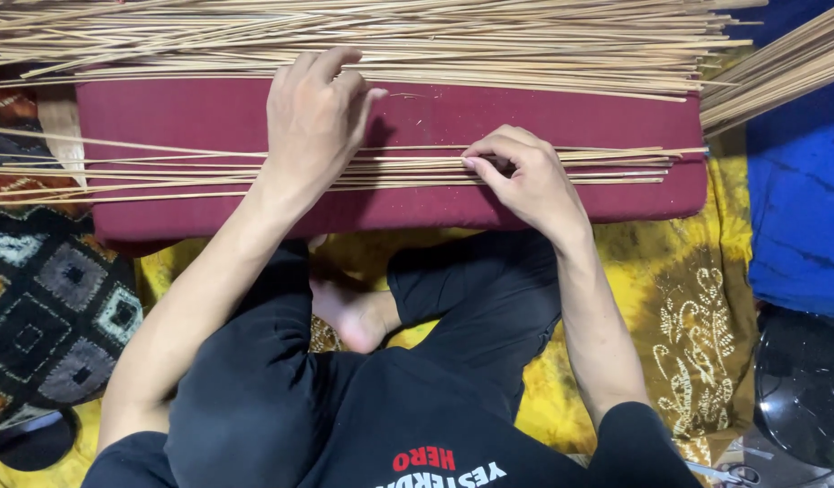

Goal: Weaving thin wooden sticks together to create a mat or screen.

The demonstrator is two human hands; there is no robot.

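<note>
Maroon padded cushion [209,113] bears thin bamboo sticks [417,167] — left hand [313,122] presses loosely curled, right hand [525,176] fingers pinching (slender, pale).

Top: black short-sleeved shirt [435,425] with red and white lettering on the chest.
Legs: black trousers [254,361].
Arms: bare below the sleeves.
Feet: one bare foot [354,312], no footwear.
</note>
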